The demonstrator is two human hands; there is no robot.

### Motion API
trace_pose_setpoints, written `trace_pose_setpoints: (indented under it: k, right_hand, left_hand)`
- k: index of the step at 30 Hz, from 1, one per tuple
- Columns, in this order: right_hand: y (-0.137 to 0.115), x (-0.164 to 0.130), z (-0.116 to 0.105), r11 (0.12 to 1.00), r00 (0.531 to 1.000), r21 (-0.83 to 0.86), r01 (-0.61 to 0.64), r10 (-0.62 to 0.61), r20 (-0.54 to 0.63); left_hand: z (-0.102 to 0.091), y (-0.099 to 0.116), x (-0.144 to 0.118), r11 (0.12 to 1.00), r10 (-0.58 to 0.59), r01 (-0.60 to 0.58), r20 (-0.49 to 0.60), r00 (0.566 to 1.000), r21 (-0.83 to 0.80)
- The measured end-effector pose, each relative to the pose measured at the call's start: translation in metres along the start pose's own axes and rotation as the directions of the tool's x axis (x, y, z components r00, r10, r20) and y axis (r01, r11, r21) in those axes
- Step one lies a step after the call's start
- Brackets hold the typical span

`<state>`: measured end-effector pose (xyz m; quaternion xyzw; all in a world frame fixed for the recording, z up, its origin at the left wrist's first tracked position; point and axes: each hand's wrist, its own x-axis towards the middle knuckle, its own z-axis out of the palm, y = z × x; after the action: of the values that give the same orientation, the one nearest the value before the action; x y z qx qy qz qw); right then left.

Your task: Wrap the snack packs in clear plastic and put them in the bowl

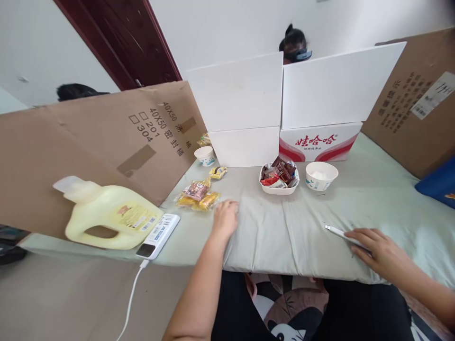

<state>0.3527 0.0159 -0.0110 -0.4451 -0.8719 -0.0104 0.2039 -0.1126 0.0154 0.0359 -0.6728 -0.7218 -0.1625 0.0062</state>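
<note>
Centrally, snack-filled dish (279,189) (cup (321,175) beside)

In the left half of the frame, the brown cardboard sheet (106,137) carries tilted dark print: "40X50" twice, with Chinese characters after them, and two small squares beside "201" and "304". Right of centre, the white carton (320,141) with red waves shows red Chinese brand characters and a smaller line beneath, too small to read. At the upper right, the cardboard box (412,99) bears dark characters and a white barcode sticker, both illegible. The label on the yellow detergent jug (106,215) is too blurred to read.
</note>
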Motion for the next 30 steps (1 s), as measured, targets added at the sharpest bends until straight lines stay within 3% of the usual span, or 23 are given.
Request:
trace_pose_setpoints:
  k: [2, 4, 8, 10, 13, 15, 17, 19, 20, 21, 23, 25, 27, 30]
  right_hand:
    - [-0.001, -0.025, 0.012, 0.999, 0.997, -0.021, -0.037, 0.036, -0.061]
    - [-0.005, -0.034, 0.018, 0.996, 0.992, -0.034, -0.081, 0.077, -0.099]
    - [-0.014, -0.031, 0.018, 0.991, 0.985, -0.064, -0.12, 0.111, -0.129]
    - [-0.017, -0.029, 0.016, 0.989, 0.984, -0.078, -0.124, 0.113, -0.137]
    - [-0.019, -0.028, 0.014, 0.988, 0.984, -0.08, -0.129, 0.118, -0.13]
    - [-0.021, -0.028, 0.012, 0.987, 0.985, -0.08, -0.137, 0.128, -0.112]
    - [-0.023, -0.027, 0.009, 0.986, 0.986, -0.079, -0.146, 0.139, -0.09]
    - [-0.026, -0.026, 0.006, 0.985, 0.986, -0.076, -0.155, 0.15, -0.066]
    - [-0.027, -0.025, 0.004, 0.985, 0.986, -0.073, -0.159, 0.155, -0.055]
    - [-0.029, -0.025, 0.003, 0.984, 0.986, -0.069, -0.162, 0.159, -0.044]
    - [-0.031, -0.024, 0.0, 0.984, 0.986, -0.058, -0.168, 0.167, -0.029]
    - [-0.032, -0.022, -0.003, 0.985, 0.986, -0.04, -0.168, 0.168, -0.024]
    - [-0.032, -0.021, -0.004, 0.985, 0.985, -0.02, -0.171, 0.17, -0.019]
    - [-0.032, -0.017, -0.005, 0.98, 0.98, -0.014, -0.197, 0.197, -0.013]
  left_hand:
    - [-0.009, -0.029, 0.009, 0.951, -0.221, 0.231, -0.071, 0.973, 0.204]
    - [-0.014, -0.051, 0.015, 0.892, -0.33, 0.349, -0.114, 0.937, 0.288]
    - [-0.018, -0.072, 0.016, 0.896, -0.307, 0.344, -0.165, 0.937, 0.283]
    - [-0.02, -0.072, 0.016, 0.93, -0.313, 0.341, -0.186, 0.931, 0.137]
    - [-0.023, -0.052, 0.017, 0.911, -0.364, 0.33, -0.104, 0.926, -0.249]
    - [-0.018, -0.023, 0.015, 0.846, -0.279, 0.273, 0.056, 0.959, -0.457]
    - [-0.008, 0.016, 0.01, 0.747, -0.029, 0.185, 0.247, 0.969, -0.638]
    - [0.004, 0.057, 0.004, 0.629, 0.251, 0.132, 0.36, 0.898, -0.767]
    - [0.01, 0.074, 0.002, 0.632, 0.325, 0.094, 0.373, 0.869, -0.77]
    - [0.016, 0.088, 0.0, 0.663, 0.351, 0.032, 0.348, 0.869, -0.748]
    - [0.025, 0.105, -0.003, 0.75, 0.325, -0.115, 0.212, 0.921, -0.652]
    - [0.03, 0.108, -0.006, 0.808, 0.252, -0.207, 0.005, 0.968, -0.552]
    - [0.031, 0.101, -0.009, 0.818, 0.181, -0.229, -0.141, 0.973, -0.528]
    - [0.028, 0.092, -0.017, 0.759, 0.226, -0.274, -0.155, 0.962, -0.591]
